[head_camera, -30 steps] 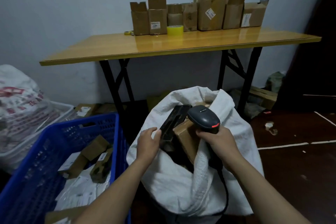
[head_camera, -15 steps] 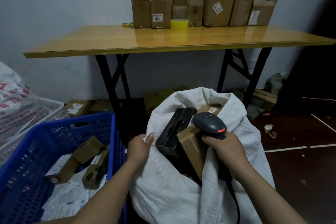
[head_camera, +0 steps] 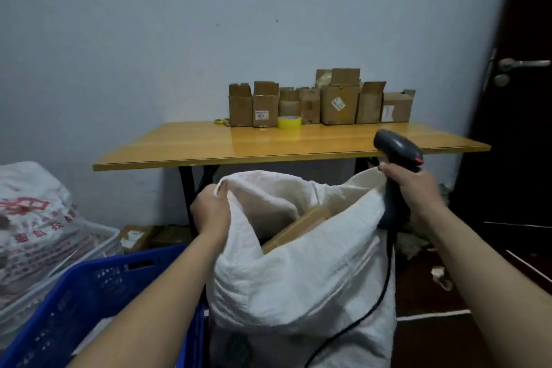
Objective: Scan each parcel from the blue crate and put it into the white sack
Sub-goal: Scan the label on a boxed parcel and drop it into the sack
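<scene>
Against back wall: wooden surface (head_camera: 268, 146) carrying a row of cardboard boxes (head_camera: 339, 105), yellow tape roll (head_camera: 289, 123) in front. Far left, printed sack (head_camera: 33, 218). Blue crate (head_camera: 89, 287) low left, contents mostly blocked by left forearm. White sack (head_camera: 298, 293) centre, crumpled, mouth wide; brown parcel (head_camera: 301, 226) tilted inside. Left hand (head_camera: 212, 212) pinching left rim; right hand (head_camera: 415, 188) curled round scanner (head_camera: 397, 146) at right rim.

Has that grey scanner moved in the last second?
Yes. The scanner in the right hand has risen from the mouth of the sack to the front edge of the table, near its right end.
</scene>
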